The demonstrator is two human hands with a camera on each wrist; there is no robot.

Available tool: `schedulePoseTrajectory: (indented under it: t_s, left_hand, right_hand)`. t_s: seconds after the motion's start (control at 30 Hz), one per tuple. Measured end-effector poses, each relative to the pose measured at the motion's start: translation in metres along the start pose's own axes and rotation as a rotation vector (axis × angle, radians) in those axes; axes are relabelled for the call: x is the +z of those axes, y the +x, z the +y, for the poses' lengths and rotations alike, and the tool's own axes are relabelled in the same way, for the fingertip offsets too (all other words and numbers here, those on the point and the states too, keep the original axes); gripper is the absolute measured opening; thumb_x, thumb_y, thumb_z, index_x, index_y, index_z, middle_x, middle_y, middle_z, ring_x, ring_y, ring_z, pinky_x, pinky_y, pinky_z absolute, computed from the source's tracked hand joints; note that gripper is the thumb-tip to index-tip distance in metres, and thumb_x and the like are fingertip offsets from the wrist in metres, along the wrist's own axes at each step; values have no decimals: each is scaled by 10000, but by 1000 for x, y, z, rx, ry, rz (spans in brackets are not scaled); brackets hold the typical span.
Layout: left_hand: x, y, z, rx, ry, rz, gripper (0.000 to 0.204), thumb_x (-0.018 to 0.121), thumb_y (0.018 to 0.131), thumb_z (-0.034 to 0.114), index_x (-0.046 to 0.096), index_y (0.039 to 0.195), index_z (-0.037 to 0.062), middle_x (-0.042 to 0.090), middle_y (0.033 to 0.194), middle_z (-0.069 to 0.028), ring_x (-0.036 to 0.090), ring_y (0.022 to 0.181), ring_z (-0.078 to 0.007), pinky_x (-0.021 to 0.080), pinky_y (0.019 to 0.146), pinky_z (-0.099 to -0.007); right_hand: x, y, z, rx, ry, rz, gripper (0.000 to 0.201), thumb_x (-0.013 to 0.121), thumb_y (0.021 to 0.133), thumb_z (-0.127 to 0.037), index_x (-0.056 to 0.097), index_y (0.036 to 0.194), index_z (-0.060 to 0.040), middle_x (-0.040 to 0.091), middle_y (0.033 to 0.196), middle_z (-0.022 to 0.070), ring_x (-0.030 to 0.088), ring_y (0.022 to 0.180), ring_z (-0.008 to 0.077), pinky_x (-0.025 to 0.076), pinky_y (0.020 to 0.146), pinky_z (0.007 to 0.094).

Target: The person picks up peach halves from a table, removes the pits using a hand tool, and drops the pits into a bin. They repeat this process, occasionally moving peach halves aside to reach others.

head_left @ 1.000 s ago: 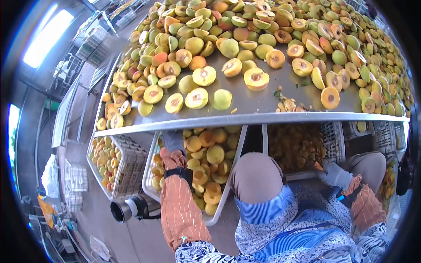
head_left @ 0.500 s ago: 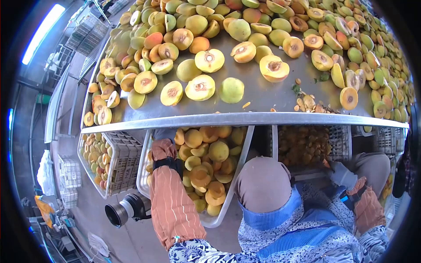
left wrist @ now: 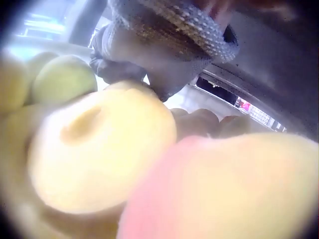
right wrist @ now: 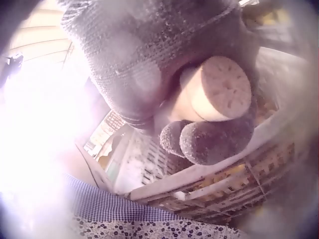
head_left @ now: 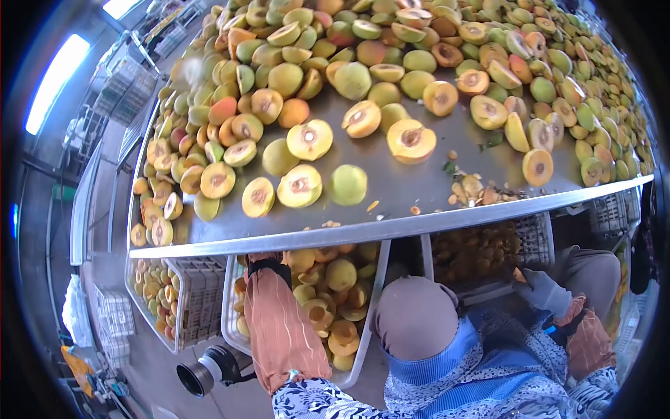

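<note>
Right hand [right wrist: 159,50], grey knit glove, gripped a pale cylindrical handle [right wrist: 227,89]. Left hand [left wrist: 164,40], also gloved, was among fruit in a white plastic crate [head_left: 372,314] below the metal tabletop's [head_left: 391,185] near edge; grip unclear. Halved yellow-green fruit [head_left: 412,142] covered much of the tabletop.

Gloved right hand [right wrist: 164,64], fingers [right wrist: 218,142] curled

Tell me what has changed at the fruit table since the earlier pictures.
The left hand has moved forward, deeper under the table edge, which now hides it from the head view. Whether it has gripped or let go of fruit cannot be told. The right hand keeps its grip on the round-ended object. The halved fruit nearest the edge lies as before.
</note>
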State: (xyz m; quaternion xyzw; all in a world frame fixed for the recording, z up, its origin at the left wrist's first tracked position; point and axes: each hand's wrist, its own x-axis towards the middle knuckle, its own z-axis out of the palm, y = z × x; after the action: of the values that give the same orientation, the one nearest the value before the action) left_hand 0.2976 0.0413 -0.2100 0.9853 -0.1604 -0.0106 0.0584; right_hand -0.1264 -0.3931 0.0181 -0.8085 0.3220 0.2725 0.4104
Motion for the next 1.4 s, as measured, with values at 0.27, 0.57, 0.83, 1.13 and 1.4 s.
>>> schedulePoseTrajectory:
  t_s: [0.27,0.57,0.83,1.13,1.4]
  left_hand:
    - [-62,-50,33,-445,-179,148,204,533,798,151,592,909,-9,603,811,-111,568,719,-202,438,683,-282]
    - [-253,-135,129,-89,-471,734,185,533,814,127,583,915,-20,603,830,-98,563,756,-154,451,663,-270]
    - [-261,-31,193,33,144,-71,561,639,695,423,527,1107,59,575,1010,-179,538,939,-321,404,843,-359]
    - [-282,-91,266,68,-1181,5,289,637,719,79,476,959,63,572,808,-97,570,677,-180,492,590,-261]
    - [-208,-216,431,-16,-2209,-503,362,519,848,250,429,1150,72,534,1025,-136,556,913,-258,492,768,-362]
  right_hand:
    - [-19,-9,17,-238,-270,66,380,543,797,-354,519,784,25,546,628,211,544,592,371,403,528,399]
    - [-21,15,18,-267,-220,-59,380,532,790,-355,515,809,24,554,697,234,552,669,383,408,572,414]
    - [-24,7,14,-406,-162,-9,351,535,783,-321,508,867,18,570,766,239,553,747,397,426,631,421]
    - [-24,-2,28,-478,1,1,319,532,801,-313,498,861,-1,564,698,206,552,653,358,423,593,396]
    - [-34,-25,7,-283,716,-134,268,466,865,-332,464,865,-64,468,589,-6,470,413,73,359,336,205]
